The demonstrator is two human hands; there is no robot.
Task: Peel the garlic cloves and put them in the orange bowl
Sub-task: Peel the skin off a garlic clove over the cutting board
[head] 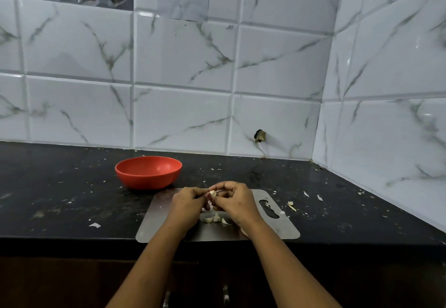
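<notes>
My left hand (pixel 187 202) and my right hand (pixel 235 200) meet above a steel cutting board (pixel 164 220), and both pinch one pale garlic clove (pixel 212 193) between their fingertips. Below the hands, a few more garlic cloves (pixel 216 218) lie on the board, partly hidden by my right wrist. The orange bowl (pixel 148 172) stands on the black counter just behind the board's left corner; its inside looks empty from this angle.
Bits of garlic skin (pixel 291 205) are scattered over the black counter (pixel 60 199), mostly right of the board. Tiled walls close the back and the right side. The counter's front edge runs just under the board, with dark cabinet doors below.
</notes>
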